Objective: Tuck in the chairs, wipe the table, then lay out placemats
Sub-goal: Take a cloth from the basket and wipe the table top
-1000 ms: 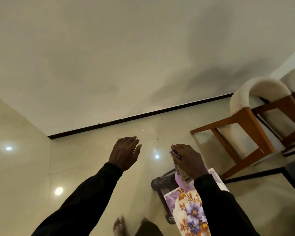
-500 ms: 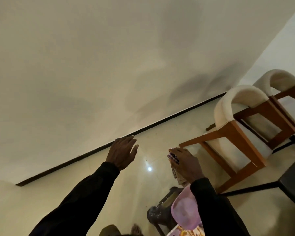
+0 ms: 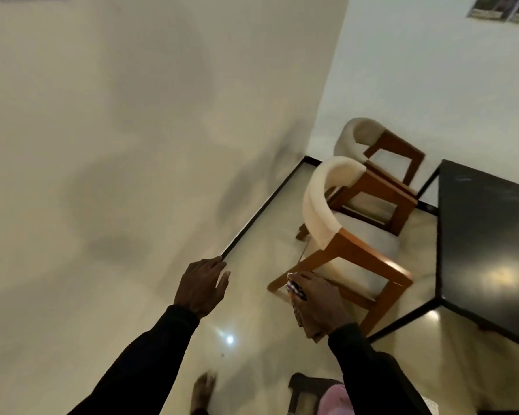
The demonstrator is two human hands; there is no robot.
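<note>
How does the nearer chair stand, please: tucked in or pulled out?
Pulled out: the nearer chair stands clear of the table, floor showing between.

Chair [image 3: 336, 223] apparently blocking table [image 3: 486, 235]

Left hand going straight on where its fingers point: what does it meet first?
Probably the black skirting at the foot of the wall; only bare floor lies before the left hand; depth is unclear.

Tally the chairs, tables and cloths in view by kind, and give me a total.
chairs: 2 (near chair, far chair)
black table: 1
cloth, gripped in the right hand: 1
Total: 4
</note>
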